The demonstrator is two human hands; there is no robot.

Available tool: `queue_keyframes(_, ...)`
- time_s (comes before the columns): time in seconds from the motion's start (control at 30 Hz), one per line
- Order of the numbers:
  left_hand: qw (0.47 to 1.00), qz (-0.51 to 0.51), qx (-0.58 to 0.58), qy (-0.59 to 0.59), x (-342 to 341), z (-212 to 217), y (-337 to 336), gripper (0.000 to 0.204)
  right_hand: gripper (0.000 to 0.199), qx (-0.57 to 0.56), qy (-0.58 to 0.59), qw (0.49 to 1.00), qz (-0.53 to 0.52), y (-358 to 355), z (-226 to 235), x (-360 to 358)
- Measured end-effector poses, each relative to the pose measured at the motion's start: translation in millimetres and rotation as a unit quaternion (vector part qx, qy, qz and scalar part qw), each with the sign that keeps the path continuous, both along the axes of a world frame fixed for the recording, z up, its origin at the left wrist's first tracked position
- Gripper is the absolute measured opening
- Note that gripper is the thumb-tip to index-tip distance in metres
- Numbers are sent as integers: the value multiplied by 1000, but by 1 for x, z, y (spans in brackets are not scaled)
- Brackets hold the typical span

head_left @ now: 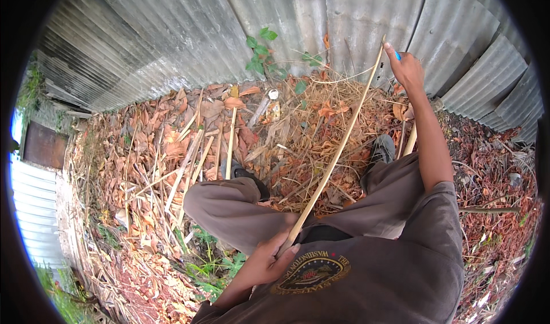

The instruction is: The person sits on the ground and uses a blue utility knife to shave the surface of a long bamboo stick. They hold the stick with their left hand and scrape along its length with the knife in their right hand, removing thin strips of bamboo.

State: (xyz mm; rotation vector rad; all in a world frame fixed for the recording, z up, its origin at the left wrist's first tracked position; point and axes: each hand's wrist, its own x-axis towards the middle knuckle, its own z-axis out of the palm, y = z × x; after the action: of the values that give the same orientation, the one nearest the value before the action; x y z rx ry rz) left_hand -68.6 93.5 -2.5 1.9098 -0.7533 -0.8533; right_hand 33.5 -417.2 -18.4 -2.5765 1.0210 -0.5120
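A long, thin strip of pale split bamboo [344,143] slants from my lap up to the right, its far tip near the metal fence. My left hand [272,261] is closed round its near end, close to my waist. Out at the far end, with the arm stretched, my right hand [408,71] is closed, its thumb beside the strip's tip. A small blue thing [397,55] pokes out of that hand; the fingers hide the rest, so its kind cannot be told.
Several bamboo strips [192,163] lie on dry leaves [149,192] to the left. A corrugated metal fence [172,32] stands across the far side, with a green vine [260,52] against it. Dry straw [326,118] lies between my feet. A thin stick [490,210] lies at right.
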Motion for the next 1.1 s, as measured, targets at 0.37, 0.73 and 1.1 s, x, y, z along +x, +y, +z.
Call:
queue_keyframes(0.37, 916, 101, -173, 348, 21, -11, 109, 40, 101, 75, 41, 987, -137, -98, -62, -56)
queue_keyframes(0.73, 887, 154, -309, 307, 68, -28, -69, 34, 68, 92, -68, 936, 332, 139, 11, -28)
queue_keyframes(1.1, 944, 99, -264, 169, 68, -21, -95, 23, 68, -60, -100, 870, 480, 193, 0, -35)
